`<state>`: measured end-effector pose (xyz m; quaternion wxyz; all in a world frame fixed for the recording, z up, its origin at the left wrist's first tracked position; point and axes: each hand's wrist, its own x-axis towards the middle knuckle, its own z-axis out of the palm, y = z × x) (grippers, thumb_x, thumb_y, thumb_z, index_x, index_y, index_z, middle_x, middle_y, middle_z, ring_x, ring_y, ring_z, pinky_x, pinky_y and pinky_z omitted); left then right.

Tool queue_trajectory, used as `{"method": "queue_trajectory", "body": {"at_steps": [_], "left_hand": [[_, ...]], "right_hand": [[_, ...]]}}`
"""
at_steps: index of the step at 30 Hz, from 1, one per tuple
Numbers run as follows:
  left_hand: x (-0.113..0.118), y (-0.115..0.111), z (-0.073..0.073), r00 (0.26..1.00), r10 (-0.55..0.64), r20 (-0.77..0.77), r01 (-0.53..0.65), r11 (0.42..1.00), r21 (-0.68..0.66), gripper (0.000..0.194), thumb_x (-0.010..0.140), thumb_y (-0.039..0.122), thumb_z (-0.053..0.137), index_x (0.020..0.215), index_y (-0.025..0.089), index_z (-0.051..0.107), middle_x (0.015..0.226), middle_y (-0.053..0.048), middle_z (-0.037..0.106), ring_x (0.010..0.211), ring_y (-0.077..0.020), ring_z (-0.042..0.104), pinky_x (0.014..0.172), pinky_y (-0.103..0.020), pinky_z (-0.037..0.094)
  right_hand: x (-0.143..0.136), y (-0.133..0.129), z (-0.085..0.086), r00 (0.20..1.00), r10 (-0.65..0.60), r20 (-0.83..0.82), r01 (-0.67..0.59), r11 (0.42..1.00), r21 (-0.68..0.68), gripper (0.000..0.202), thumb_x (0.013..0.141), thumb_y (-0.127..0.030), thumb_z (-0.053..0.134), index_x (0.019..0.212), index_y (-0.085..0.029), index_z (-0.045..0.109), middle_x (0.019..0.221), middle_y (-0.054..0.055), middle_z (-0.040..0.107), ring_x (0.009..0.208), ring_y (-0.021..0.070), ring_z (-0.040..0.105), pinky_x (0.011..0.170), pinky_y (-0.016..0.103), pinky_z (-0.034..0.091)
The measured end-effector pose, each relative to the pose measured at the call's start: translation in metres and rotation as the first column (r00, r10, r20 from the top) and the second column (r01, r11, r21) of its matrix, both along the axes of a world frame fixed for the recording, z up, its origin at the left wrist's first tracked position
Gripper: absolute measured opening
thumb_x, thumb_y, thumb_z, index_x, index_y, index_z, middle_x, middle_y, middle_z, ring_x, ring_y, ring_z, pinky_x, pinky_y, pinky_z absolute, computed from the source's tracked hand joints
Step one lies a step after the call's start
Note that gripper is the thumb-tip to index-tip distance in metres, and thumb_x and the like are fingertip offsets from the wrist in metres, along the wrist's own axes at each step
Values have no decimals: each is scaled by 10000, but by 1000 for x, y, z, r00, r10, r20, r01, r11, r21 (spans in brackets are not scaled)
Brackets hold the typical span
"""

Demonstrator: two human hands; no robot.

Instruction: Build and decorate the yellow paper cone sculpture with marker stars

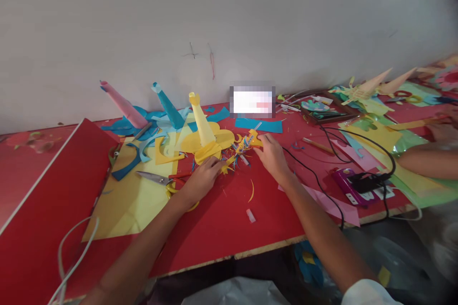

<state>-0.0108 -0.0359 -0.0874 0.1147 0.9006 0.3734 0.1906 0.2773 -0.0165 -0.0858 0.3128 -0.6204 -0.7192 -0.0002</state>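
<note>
My left hand (204, 177) is closed, its fingertips pressed together at the edge of a heap of yellow and blue paper scraps (244, 145). What it pinches, if anything, is hidden. Across the heap, my right hand (274, 153) has thumb and fingers closed on a yellow object (255, 138), partly covered; its kind is unclear. Just behind my left hand stands a yellow paper flower (188, 141) with a rolled paper stem (202, 124) pointing up. Scissors (153, 177) with red and yellow handles lie left of my left forearm.
Blue (172, 113) and pink (125, 107) paper cones lean near the white wall. A purple power strip (352, 188) with black cables is at right. A brown tray (331, 116) holds paper pieces. Another person's arm (425, 159) rests at far right. A red board (53, 200) stands at left.
</note>
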Motion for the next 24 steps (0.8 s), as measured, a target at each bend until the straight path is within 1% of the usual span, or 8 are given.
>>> {"method": "queue_trajectory", "body": {"at_steps": [5,10,13,15,17,19,21,24], "left_hand": [[0,1,-5,998,18,53,-17,999,-29,449,1046,157,423,1478,257,490,1289,-120,634,1217,-246,622,1053,-424,545],[1,1,-4,999,23,47,-22,999,-27,413,1054,181,429,1453,247,513,1299,-125,643,1229,-254,632,1061,-437,551],[1,-1,0,998,30,50,-29,999,-21,386,1058,183,427,1422,239,544,1305,-120,651,1225,-245,642,1053,-421,559],[1,-2,2,998,42,52,-41,999,-15,371,1058,186,435,1401,241,564,1314,-111,657,1232,-241,645,1059,-415,556],[1,-4,4,998,47,38,-47,999,2,362,1056,182,447,1389,235,578,1308,-103,672,1226,-239,650,1065,-415,552],[2,-6,8,999,53,6,-53,998,43,349,1052,182,468,1377,221,590,1291,-99,687,1213,-240,654,1067,-418,547],[3,-8,12,995,92,-44,-87,991,104,314,1045,226,512,1341,198,613,1255,-106,698,1171,-253,664,1037,-430,554],[6,-11,20,974,188,-128,-168,974,154,283,1007,365,606,1201,169,665,1156,-114,703,1065,-282,678,944,-449,570]], "right_hand": [[1,-1,1,999,-27,28,27,1000,-1,287,905,-278,665,1172,-180,627,1137,150,676,1091,334,648,967,454,522],[21,1,2,998,-66,-3,66,998,5,322,904,-346,645,1179,-177,634,1145,163,684,1100,341,630,962,454,506],[37,2,4,992,-123,20,124,991,-47,334,908,-376,628,1170,-169,645,1136,167,685,1085,337,633,928,440,502],[46,2,4,984,-161,73,168,980,-109,359,888,-400,659,1155,-160,658,1121,168,692,1069,339,641,899,432,500],[53,0,4,977,-162,142,186,966,-178,379,863,-433,698,1122,-158,678,1100,165,703,1045,343,649,874,430,497],[57,-4,4,976,-137,168,172,962,-214,378,865,-467,703,1102,-174,698,1087,153,716,1026,334,657,869,427,494],[58,-7,7,985,-127,119,148,969,-196,369,897,-506,663,1089,-196,716,1080,141,730,1020,318,667,879,424,496],[52,-11,19,992,-112,-50,108,990,-86,392,951,-554,580,1074,-211,725,1078,135,749,1024,302,684,912,437,508]]}}
